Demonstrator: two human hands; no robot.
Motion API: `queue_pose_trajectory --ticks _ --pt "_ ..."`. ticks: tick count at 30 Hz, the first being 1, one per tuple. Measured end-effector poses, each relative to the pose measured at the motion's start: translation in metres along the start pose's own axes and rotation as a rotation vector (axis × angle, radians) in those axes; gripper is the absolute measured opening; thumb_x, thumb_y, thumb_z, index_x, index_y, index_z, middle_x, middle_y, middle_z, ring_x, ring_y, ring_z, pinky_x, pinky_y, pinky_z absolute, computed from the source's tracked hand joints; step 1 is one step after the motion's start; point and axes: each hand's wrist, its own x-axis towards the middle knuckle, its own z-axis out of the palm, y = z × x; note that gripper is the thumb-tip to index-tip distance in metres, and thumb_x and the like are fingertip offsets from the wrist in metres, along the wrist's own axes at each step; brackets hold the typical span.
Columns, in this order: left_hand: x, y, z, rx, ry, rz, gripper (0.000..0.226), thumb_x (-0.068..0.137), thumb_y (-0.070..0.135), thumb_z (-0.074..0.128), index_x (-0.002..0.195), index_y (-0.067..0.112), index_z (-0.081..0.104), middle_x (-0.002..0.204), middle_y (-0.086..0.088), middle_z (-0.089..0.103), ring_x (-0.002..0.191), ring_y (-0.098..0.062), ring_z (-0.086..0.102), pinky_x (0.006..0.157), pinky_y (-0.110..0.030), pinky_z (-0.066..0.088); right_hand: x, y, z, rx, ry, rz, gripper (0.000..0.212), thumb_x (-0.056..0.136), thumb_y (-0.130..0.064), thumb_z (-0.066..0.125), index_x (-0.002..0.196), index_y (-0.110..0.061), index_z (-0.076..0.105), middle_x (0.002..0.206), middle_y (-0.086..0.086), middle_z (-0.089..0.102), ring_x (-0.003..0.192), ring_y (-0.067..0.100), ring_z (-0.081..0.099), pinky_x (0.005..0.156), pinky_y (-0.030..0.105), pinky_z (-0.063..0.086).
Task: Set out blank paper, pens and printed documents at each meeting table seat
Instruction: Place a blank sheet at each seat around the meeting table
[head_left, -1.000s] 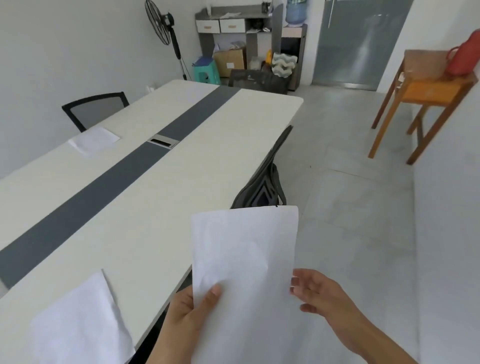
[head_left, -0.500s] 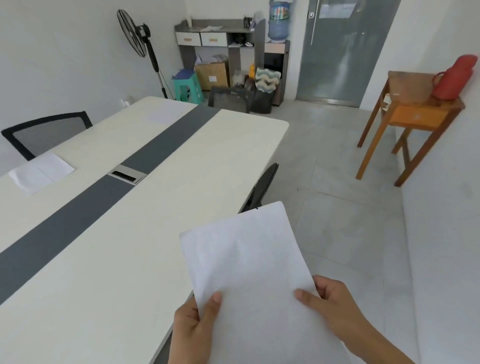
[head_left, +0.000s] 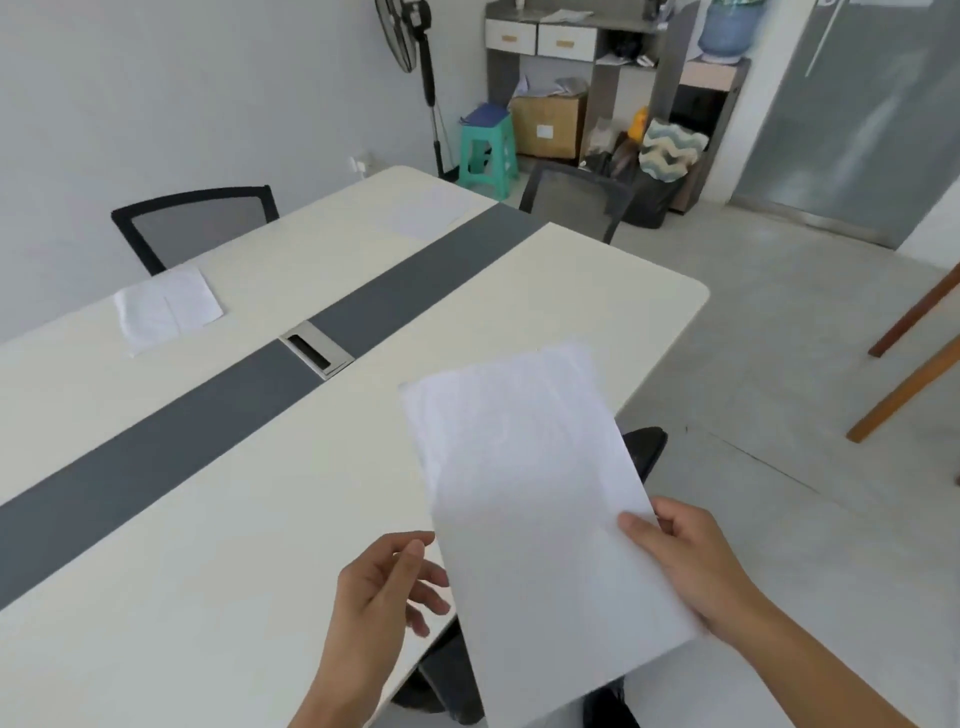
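Note:
A white sheet of paper (head_left: 540, 519) hangs in the air over the near right edge of the long cream meeting table (head_left: 218, 545). My right hand (head_left: 685, 566) pinches its right edge, thumb on top. My left hand (head_left: 387, 582) sits just left of the sheet with relaxed fingers and holds nothing. Across the table, a white sheet (head_left: 166, 306) lies in front of a black mesh chair (head_left: 197, 226). Another pale sheet (head_left: 428, 213) lies near the table's far end.
A dark grey strip with a metal cable box (head_left: 317, 349) runs down the table's middle. A black chair (head_left: 644, 449) is tucked under the near edge; another chair (head_left: 574, 200) stands at the far end. A fan, green stool (head_left: 485, 150), shelves and a wooden table's legs (head_left: 909, 364) surround the floor.
The view has turned left and moved along the table. My left hand has let go of the sheet; the right hand now carries it over the table edge.

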Motion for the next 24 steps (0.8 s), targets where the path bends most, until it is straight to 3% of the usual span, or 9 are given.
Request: queue_pose_trajectory --ticks 5,10,12,16,19,22,24 --pt "0.031 0.000 0.007 0.013 0.212 -0.116 0.020 0.097 0.009 0.049 0.097 0.009 0.069 0.076 -0.016 0.073 0.060 -0.025 0.064 0.049 -0.033 0.044 0.135 -0.028 -0.004 -0.123 -0.123 -0.054 0.016 0.093 -0.018 0.063 0.083 -0.007 0.070 0.078 0.008 0.074 0.065 0.020 0.069 0.059 0.028 0.051" --pt "0.044 0.007 0.032 0.008 0.321 -0.252 0.017 0.096 0.011 0.052 0.099 0.012 0.069 0.081 -0.013 0.074 0.065 -0.023 0.067 0.053 -0.034 0.048 0.275 -0.020 0.027 -0.338 -0.192 -0.067 0.035 0.088 -0.022 0.063 0.088 0.012 0.060 0.073 0.013 0.057 0.065 0.021 0.054 0.062 0.032 0.039" --pt "0.041 0.007 0.041 -0.008 0.362 -0.299 0.016 0.095 0.011 0.054 0.100 0.013 0.069 0.082 -0.012 0.074 0.067 -0.022 0.067 0.053 -0.032 0.049 0.314 -0.008 0.046 -0.423 -0.220 -0.038 0.033 0.086 -0.020 0.062 0.087 0.013 0.060 0.073 0.012 0.056 0.066 0.022 0.053 0.062 0.032 0.038" --pt "0.029 0.000 0.054 -0.056 0.486 -0.378 0.016 0.093 0.005 0.055 0.100 0.008 0.068 0.080 -0.016 0.073 0.063 -0.022 0.067 0.047 -0.027 0.049 0.356 0.014 0.072 -0.640 -0.265 0.040 0.018 0.084 -0.019 0.060 0.073 -0.005 0.059 0.072 0.012 0.062 0.063 0.028 0.056 0.059 0.032 0.040" --pt "0.017 -0.007 0.057 -0.073 0.526 -0.423 0.015 0.092 0.004 0.056 0.099 0.008 0.068 0.080 -0.016 0.074 0.064 -0.023 0.067 0.047 -0.029 0.050 0.367 0.021 0.080 -0.811 -0.279 0.047 0.019 0.084 -0.025 0.060 0.076 -0.008 0.057 0.077 0.013 0.066 0.069 0.032 0.061 0.058 0.031 0.041" --pt "0.009 -0.012 0.053 -0.072 0.542 -0.443 0.014 0.091 0.006 0.058 0.100 0.009 0.068 0.080 -0.015 0.074 0.067 -0.026 0.068 0.050 -0.032 0.050 0.367 0.017 0.087 -0.935 -0.259 -0.002 0.021 0.085 -0.025 0.058 0.070 -0.016 0.047 0.071 0.005 0.057 0.064 0.028 0.055 0.054 0.027 0.036" --pt "0.008 -0.012 0.048 -0.076 0.546 -0.442 0.013 0.089 0.015 0.063 0.100 0.010 0.068 0.080 -0.015 0.074 0.068 -0.027 0.068 0.051 -0.032 0.051 0.365 0.015 0.090 -1.004 -0.265 -0.018 0.016 0.086 -0.028 0.057 0.079 -0.014 0.052 0.076 0.005 0.059 0.066 0.027 0.056 0.056 0.028 0.039"
